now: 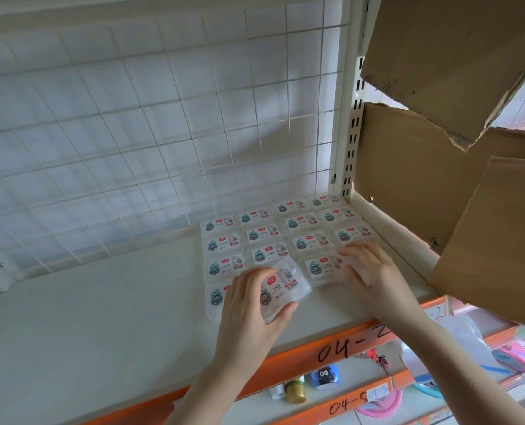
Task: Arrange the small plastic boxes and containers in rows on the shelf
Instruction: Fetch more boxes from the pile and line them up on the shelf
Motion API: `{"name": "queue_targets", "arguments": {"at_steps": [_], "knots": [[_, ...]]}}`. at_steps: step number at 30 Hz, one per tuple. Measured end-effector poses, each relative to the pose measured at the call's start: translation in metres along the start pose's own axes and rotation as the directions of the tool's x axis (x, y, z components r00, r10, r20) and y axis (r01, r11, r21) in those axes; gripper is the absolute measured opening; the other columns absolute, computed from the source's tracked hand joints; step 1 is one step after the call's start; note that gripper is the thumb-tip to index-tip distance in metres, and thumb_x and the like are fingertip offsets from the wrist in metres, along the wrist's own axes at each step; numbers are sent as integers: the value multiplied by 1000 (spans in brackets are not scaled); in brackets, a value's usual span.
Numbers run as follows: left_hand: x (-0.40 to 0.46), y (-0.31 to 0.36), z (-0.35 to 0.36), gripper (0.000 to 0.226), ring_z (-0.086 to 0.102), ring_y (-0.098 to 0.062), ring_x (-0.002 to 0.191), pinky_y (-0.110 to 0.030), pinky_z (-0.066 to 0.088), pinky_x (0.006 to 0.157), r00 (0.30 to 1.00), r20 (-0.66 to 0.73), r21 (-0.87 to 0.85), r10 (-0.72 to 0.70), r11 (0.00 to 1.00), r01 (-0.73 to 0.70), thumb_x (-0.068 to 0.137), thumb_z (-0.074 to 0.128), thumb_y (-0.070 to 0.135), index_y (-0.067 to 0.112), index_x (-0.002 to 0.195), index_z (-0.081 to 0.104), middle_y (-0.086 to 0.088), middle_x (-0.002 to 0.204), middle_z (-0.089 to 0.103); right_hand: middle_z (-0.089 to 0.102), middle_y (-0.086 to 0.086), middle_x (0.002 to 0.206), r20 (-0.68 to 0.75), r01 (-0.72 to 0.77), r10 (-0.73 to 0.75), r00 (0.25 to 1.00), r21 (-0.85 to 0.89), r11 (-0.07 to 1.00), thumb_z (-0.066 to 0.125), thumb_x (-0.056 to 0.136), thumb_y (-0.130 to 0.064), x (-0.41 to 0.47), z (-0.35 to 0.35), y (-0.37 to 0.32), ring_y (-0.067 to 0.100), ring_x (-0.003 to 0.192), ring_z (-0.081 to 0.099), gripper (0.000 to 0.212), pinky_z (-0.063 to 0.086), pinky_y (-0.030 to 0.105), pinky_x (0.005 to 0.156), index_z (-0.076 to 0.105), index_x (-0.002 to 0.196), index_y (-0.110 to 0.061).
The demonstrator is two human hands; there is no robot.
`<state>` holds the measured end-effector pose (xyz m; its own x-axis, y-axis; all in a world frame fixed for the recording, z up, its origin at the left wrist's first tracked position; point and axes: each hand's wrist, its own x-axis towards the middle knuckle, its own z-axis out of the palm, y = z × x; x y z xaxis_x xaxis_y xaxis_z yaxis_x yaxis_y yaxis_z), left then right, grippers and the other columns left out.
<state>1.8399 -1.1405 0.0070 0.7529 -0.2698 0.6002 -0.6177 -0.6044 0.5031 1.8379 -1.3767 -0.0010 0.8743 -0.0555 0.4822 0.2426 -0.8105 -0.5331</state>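
Fingers (281, 314) of left hand (249, 308) curled round small clear plastic box with printed label (281, 286), tilted above pale shelf (102, 302), ready for the front-row gap. Right hand (368, 268) flat, fingers spread, steadying neighbouring placed box (322, 266), probably keeping rows tidy.

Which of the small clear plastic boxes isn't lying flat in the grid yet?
The small clear plastic box gripped by the left hand: tilted and raised, while the others lie flat in rows.
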Motion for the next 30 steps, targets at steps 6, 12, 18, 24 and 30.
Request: {"name": "queue_targets", "arguments": {"at_steps": [6, 12, 18, 24, 30], "knots": [[4, 16, 7, 61, 45, -7, 110, -18, 38, 95, 1000, -19, 13, 13, 1000, -13, 71, 68, 47, 22, 121, 43, 7, 116, 52, 60, -16, 107, 169, -159, 90, 982, 460, 874, 48, 90, -52, -18, -9, -48, 7, 95, 62, 38, 54, 28, 76, 50, 119, -28], [9, 40, 10, 55, 44, 4, 115, -9, 37, 94, 996, 72, -165, -47, 985, 58, 84, 48, 62, 29, 126, 43, 18, 122, 48, 65, 5, 102, 185, -288, 226, 957, 717, 634, 61, 77, -30, -19, -13, -71, 12, 89, 67, 48, 54, 24, 75, 45, 122, -24], [24, 47, -2, 32, 63, -5, 75, -19, 47, 52, 896, 357, -544, -264, 721, 429, 84, 52, 39, 31, 115, 51, 2, 95, 70, 63, 4, 101, 141, -316, 322, 936, 736, 598, 65, 79, -19, -15, -28, -61, 5, 85, 66, 45, 53, 17, 69, 49, 120, -15], [29, 51, -1, 21, 67, -3, 73, -17, 50, 50, 892, 359, -572, -274, 691, 442, 88, 54, 24, 17, 107, 60, 8, 81, 71, 62, -1, 102, 165, -329, 305, 938, 699, 634, 60, 87, -6, -20, -32, -60, 7, 86, 67, 24, 54, 19, 68, 55, 110, -16], [24, 50, 10, 14, 67, -1, 78, -13, 49, 59, 895, 291, -609, -339, 656, 447, 87, 58, 16, 12, 101, 59, 7, 82, 69, 59, -4, 107, 370, -377, 175, 912, 593, 712, 62, 88, -12, -28, -35, -54, 11, 95, 66, 35, 56, 27, 69, 51, 117, -29]]}}
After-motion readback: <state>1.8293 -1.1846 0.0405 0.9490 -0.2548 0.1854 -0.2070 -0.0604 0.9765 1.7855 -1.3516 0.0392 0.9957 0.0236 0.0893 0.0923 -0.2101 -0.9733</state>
